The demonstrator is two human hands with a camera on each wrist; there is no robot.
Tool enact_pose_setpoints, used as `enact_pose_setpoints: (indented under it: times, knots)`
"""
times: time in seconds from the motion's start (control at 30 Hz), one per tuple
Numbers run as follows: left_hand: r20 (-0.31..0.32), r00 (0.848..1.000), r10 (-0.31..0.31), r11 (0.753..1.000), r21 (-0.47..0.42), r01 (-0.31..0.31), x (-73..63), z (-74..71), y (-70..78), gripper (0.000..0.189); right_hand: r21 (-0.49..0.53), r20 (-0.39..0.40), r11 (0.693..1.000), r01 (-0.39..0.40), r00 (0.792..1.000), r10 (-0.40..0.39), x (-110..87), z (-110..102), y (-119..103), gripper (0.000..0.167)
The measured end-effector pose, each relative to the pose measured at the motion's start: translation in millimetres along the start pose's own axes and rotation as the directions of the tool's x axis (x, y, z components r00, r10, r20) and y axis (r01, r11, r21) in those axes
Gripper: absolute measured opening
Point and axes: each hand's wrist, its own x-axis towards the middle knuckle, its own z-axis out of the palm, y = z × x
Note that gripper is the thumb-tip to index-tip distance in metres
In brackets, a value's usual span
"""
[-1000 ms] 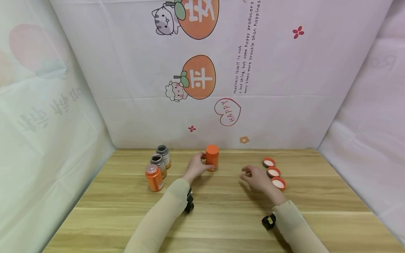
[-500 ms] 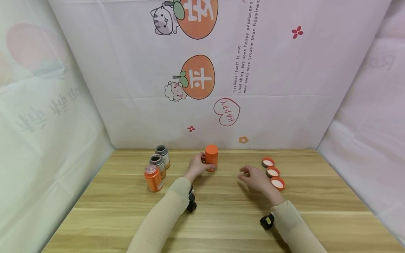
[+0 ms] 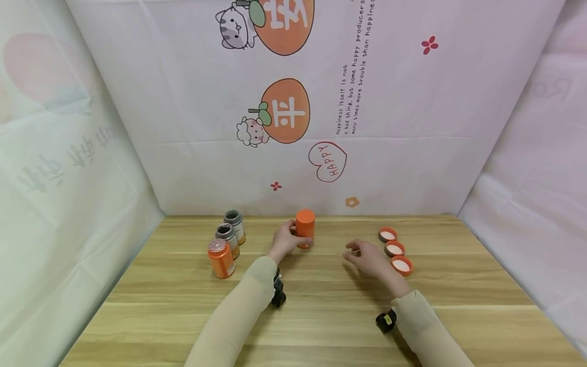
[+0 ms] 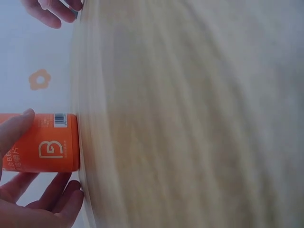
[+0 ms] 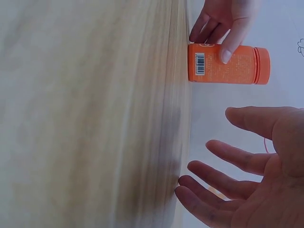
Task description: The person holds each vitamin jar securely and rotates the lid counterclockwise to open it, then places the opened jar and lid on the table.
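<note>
My left hand [image 3: 285, 239] grips an upright orange bottle [image 3: 305, 227] at the back middle of the table, thumb on its near side and fingers round the left. Its ridged orange lid [image 5: 261, 65] is on, and the left wrist view shows white print and a barcode [image 4: 61, 120] near its base. The base is right at the tabletop. To the right, my right hand [image 3: 368, 259] is held low over the wood, fingers relaxed and apart, holding nothing. Nearest to it are three upturned orange-rimmed lids [image 3: 395, 248] with white liners, in a row.
On the left of the wooden table [image 3: 321, 326] stand two uncapped bottles [image 3: 227, 238] with grey necks. In front of them is an orange bottle [image 3: 222, 261] with a patterned seal across its top. A white printed cloth [image 3: 390, 168] hangs behind and along both sides.
My right hand has shifted very slightly left, and my left wrist has turned a little. The bottle stays in my left hand's grip at the same spot.
</note>
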Motion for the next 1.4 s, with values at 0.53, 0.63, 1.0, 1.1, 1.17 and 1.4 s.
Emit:
enact_pose_setpoints:
  times: [0.53, 0.63, 1.0, 1.1, 1.17, 1.4]
  knots:
    - [-0.062, 0.998, 0.006, 0.998, -0.055, -0.01, -14.8, -5.9, 0.4, 0.042, 0.022, 0.004, 1.0, 0.012, 1.0, -0.012, -4.8, 0, -6, 0.04]
    - [-0.055, 0.998, 0.014, 0.999, -0.044, -0.017, -19.7, -7.3, 3.6, 0.042, 0.03, -0.001, 1.0, 0.01, 1.0, -0.01, -6.4, 0, -7, 0.039]
    - [-0.043, 0.996, 0.083, 0.995, 0.05, -0.081, -33.8, -7.0, 13.6, 0.042, 0.074, -0.031, 0.996, 0.048, 0.998, -0.046, -12.4, 3, -12, 0.042]
    - [-0.037, 0.995, 0.088, 0.994, 0.073, -0.085, -38.8, -6.6, 15.7, 0.042, 0.085, -0.032, 0.996, 0.038, 0.999, -0.036, -14.1, 3, -15, 0.042]
    - [-0.032, 0.996, 0.089, 0.994, 0.072, -0.087, -42.7, -6.8, 16.9, 0.042, 0.09, -0.037, 0.995, 0.03, 0.999, -0.027, -14.8, 4, -17, 0.043]
    - [-0.008, 0.994, 0.105, 0.993, 0.056, -0.104, -54.8, -7.5, 18.2, 0.044, 0.093, -0.072, 0.995, 0.029, 0.997, -0.022, -17.7, 8, -21, 0.045]
